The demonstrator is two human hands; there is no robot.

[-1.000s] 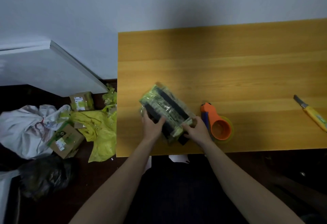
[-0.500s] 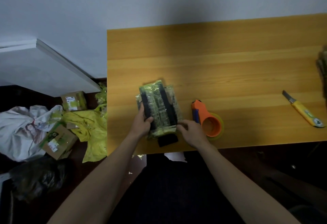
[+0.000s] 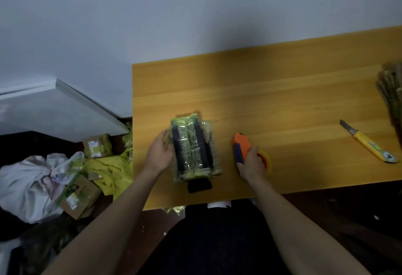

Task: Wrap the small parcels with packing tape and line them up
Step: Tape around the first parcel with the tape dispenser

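A green and black parcel (image 3: 192, 147) in clear film lies lengthwise on the wooden table (image 3: 282, 92), near its left front. My left hand (image 3: 159, 153) holds the parcel's left side, fingers wrapped on its edge. A black flap (image 3: 199, 185) sticks out from the parcel's near end. To its right sits an orange tape dispenser (image 3: 241, 146) with a yellowish tape roll (image 3: 267, 161). My right hand (image 3: 252, 161) grips the dispenser from the near side and covers most of the roll.
A yellow-handled utility knife (image 3: 369, 144) lies at the right of the table. A stack of wrapped parcels (image 3: 391, 92) shows at the right edge. On the floor to the left are cardboard boxes (image 3: 96, 145), yellow bags (image 3: 108, 170) and a white bag (image 3: 32, 185).
The parcel has been turned from a diagonal to lie straight. My right hand left the parcel's near end and moved right onto the tape dispenser. My left hand stays on the parcel.
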